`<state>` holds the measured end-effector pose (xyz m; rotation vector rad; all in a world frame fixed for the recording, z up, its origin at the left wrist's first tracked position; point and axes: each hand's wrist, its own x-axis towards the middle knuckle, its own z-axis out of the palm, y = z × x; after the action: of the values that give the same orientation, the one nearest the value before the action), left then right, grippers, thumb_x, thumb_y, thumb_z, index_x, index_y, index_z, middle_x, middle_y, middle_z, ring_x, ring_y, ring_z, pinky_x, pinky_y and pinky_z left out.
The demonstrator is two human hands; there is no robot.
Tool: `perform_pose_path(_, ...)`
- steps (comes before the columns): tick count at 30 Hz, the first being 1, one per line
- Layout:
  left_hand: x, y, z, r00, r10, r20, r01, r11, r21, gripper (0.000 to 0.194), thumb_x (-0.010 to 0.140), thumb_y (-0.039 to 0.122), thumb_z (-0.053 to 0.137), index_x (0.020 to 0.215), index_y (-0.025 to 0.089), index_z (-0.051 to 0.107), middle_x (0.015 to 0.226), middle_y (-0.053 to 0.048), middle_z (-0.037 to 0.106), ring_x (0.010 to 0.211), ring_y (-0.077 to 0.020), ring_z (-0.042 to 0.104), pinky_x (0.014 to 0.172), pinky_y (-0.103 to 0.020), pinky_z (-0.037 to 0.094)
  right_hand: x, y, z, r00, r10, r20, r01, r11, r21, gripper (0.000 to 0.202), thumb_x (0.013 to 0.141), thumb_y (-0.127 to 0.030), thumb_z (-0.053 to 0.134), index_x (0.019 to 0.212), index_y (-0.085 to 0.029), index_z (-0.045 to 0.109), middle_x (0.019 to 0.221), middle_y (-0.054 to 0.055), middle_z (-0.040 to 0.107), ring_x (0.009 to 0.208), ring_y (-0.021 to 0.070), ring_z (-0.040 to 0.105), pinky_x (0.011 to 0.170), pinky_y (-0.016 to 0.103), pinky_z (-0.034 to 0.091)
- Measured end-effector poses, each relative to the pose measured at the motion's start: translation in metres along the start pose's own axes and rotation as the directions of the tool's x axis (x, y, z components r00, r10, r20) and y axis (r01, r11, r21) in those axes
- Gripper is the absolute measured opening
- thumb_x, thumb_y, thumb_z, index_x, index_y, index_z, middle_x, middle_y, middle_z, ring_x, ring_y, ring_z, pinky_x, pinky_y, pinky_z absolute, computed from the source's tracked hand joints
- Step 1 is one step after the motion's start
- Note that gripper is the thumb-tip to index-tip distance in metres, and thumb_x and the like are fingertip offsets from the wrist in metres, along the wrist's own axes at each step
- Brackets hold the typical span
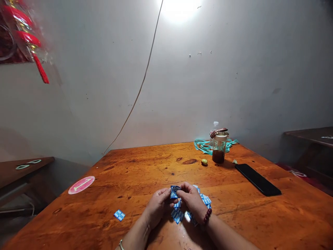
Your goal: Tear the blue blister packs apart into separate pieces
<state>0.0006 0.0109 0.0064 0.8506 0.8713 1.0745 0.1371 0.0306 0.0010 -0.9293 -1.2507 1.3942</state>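
Between my two hands is a small blue-and-white patterned piece, flat and soft-looking, perhaps a fabric label. My left hand pinches its left side between thumb and fingers. On its right side my right hand grips it, fingers curled at the upper edge. Below and behind the hands lie several similar blue-and-white pieces, partly hidden by my right hand and wrist. One more blue-and-white square lies apart on the table, left of my left forearm.
The wooden table bears a black phone at right and a tumbler of dark liquid near a clear bottle. Turquoise straps lie around them. A small yellowish object sits nearby. A round pink sign lies at left.
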Motion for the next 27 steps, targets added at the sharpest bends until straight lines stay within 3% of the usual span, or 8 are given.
perform_pose_path(5, 0.000, -0.001, -0.004, 1.000, -0.009, 0.025, 0.010, 0.998, -0.056, 0.018, 0.071, 0.028, 0.060, 0.082, 0.014, 0.056, 0.080, -0.005, 0.062, 0.070, -0.0142, 0.061, 0.056, -0.018, 0.045, 0.001, 0.004, 0.003, 0.997, -0.072, 0.001, 0.072, 0.997, 0.011, 0.002, 0.064, -0.018, 0.052, 0.064, -0.016, 0.053, 0.060, -0.003, 0.052, 0.054, 0.0090, 0.048, 0.050, 0.018, 0.037)
perform_pose_path(9, -0.001, -0.001, -0.004, 0.999, -0.007, 0.052, 0.012, 0.996, -0.087, 0.012, 0.072, 0.024, 0.060, 0.078, 0.015, 0.054, 0.080, -0.004, 0.061, 0.071, -0.0137, 0.061, 0.055, -0.018, 0.046, -0.001, 0.006, 0.004, 0.988, -0.156, 0.000, 0.155, 0.980, -0.127, 0.017, 0.068, -0.020, 0.050, 0.081, -0.016, 0.060, 0.073, 0.001, 0.060, 0.068, 0.0136, 0.054, 0.062, 0.023, 0.043)
perform_pose_path(15, -0.003, 0.000, -0.003, 0.999, 0.028, 0.034, -0.025, 0.996, -0.081, 0.012, 0.072, 0.023, 0.059, 0.080, 0.014, 0.056, 0.081, -0.004, 0.060, 0.069, -0.0111, 0.059, 0.056, -0.019, 0.047, -0.009, 0.002, 0.003, 0.935, -0.353, 0.038, 0.336, 0.844, -0.419, 0.029, 0.074, -0.019, 0.045, 0.099, -0.020, 0.060, 0.087, 0.005, 0.058, 0.083, 0.0161, 0.053, 0.076, 0.028, 0.042)
perform_pose_path(21, -0.005, -0.002, -0.003, 0.998, 0.032, 0.047, -0.028, 0.997, -0.076, 0.016, 0.072, 0.027, 0.059, 0.080, 0.013, 0.057, 0.079, -0.004, 0.060, 0.068, -0.0106, 0.058, 0.055, -0.018, 0.046, -0.011, 0.003, 0.003, 0.906, -0.411, 0.100, 0.408, 0.785, -0.466, 0.032, 0.077, -0.021, 0.043, 0.107, -0.021, 0.055, 0.091, 0.006, 0.056, 0.084, 0.0170, 0.051, 0.076, 0.029, 0.040)
perform_pose_path(23, -0.005, -0.003, -0.004, 0.998, 0.030, 0.058, -0.027, 0.997, -0.066, 0.017, 0.072, 0.028, 0.059, 0.078, 0.013, 0.057, 0.079, -0.005, 0.061, 0.067, -0.0106, 0.058, 0.055, -0.018, 0.046, -0.012, 0.002, 0.002, 0.900, -0.425, 0.099, 0.421, 0.785, -0.455, 0.030, 0.075, -0.020, 0.045, 0.103, -0.022, 0.056, 0.086, 0.005, 0.056, 0.076, 0.0162, 0.051, 0.069, 0.027, 0.041)
perform_pose_path(27, -0.006, -0.005, -0.002, 0.997, 0.018, 0.079, -0.014, 0.999, -0.044, 0.019, 0.070, 0.030, 0.060, 0.075, 0.013, 0.056, 0.073, -0.004, 0.060, 0.062, -0.0100, 0.058, 0.052, -0.017, 0.043, -0.013, -0.001, -0.002, 0.889, -0.447, 0.102, 0.444, 0.785, -0.432, 0.009, 0.071, -0.020, 0.049, 0.073, -0.020, 0.058, 0.073, 0.002, 0.052, 0.066, 0.0148, 0.047, 0.061, 0.025, 0.039)
